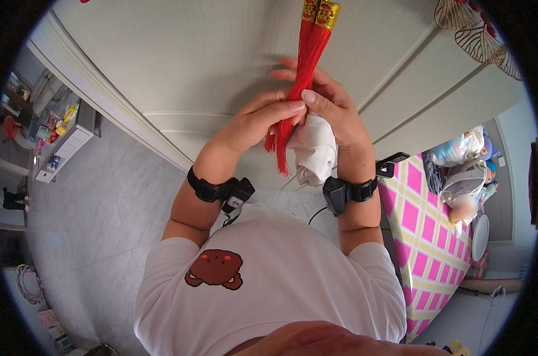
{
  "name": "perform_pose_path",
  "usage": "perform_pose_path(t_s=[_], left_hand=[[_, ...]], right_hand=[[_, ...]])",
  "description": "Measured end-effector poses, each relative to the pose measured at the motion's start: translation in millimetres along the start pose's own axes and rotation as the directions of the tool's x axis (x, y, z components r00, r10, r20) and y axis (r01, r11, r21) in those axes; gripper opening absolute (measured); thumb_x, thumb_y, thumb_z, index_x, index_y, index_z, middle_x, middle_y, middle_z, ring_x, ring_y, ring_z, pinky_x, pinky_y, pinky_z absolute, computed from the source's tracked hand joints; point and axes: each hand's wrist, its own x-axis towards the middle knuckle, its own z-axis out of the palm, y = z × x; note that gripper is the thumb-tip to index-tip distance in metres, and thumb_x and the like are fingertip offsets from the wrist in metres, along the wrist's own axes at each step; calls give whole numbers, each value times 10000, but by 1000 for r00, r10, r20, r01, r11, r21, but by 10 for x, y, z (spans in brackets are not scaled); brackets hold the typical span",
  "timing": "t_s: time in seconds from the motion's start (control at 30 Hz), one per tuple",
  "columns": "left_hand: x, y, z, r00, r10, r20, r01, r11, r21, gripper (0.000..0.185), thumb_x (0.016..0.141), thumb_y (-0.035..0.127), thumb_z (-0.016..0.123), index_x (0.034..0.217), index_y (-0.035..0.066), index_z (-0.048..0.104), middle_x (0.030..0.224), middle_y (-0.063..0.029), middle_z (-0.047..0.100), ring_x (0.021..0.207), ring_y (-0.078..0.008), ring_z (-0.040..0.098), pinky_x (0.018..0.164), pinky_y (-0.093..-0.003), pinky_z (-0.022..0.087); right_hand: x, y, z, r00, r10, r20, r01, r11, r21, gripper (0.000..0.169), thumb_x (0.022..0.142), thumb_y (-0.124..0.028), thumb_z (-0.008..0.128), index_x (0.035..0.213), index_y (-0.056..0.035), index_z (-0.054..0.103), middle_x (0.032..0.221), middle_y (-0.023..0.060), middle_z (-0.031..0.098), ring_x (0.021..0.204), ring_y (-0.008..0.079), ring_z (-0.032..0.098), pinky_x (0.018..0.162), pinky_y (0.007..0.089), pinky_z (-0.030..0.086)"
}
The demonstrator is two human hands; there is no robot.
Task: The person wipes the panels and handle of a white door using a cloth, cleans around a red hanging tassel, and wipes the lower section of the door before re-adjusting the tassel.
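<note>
A pair of red tassels [312, 53] with gold caps [326, 15] hangs in front of a pale wood-grain door. My left hand [266, 113] pinches the strands near their lower end, thumb on top. From the other side, my right hand [333, 100] has its thumb against the strands and its fingers reaching behind them. A crumpled white cloth [315, 153] hangs beneath my right thumb and palm; which fingers hold it is hidden. The frayed tassel ends [280, 151] drop beside the cloth.
The door panel [197, 66] stands close before me. On the right is a bed with a pink checked cover [422, 204], bags [464, 160] and a doll-like figure [464, 209] at its far side. Metal leaf decorations [478, 40] hang upper right. A cabinet [68, 147] stands left.
</note>
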Motion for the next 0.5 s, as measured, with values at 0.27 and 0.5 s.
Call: perform_pose_path(t_s=[0.27, 0.5], left_hand=[[-28, 79, -52, 999, 44, 1, -44, 995, 94, 266, 966, 253, 439, 782, 70, 499, 782, 21, 482, 778, -88, 451, 720, -231, 366], [-58, 51, -85, 904, 390, -176, -243, 806, 540, 291, 986, 258, 433, 884, 23, 574, 804, 7, 524, 770, -106, 490, 729, -249, 410]], right_hand=[[45, 95, -1, 1000, 24, -14, -23, 998, 66, 217, 907, -110, 568, 1076, 20, 605, 978, 61, 651, 862, 124, 605, 767, 263, 495], [-53, 60, -49, 985, -65, -158, 56, 997, -57, 144, 913, -124, 568, 973, -3, 619, 927, 22, 640, 806, 91, 580, 698, 238, 474]])
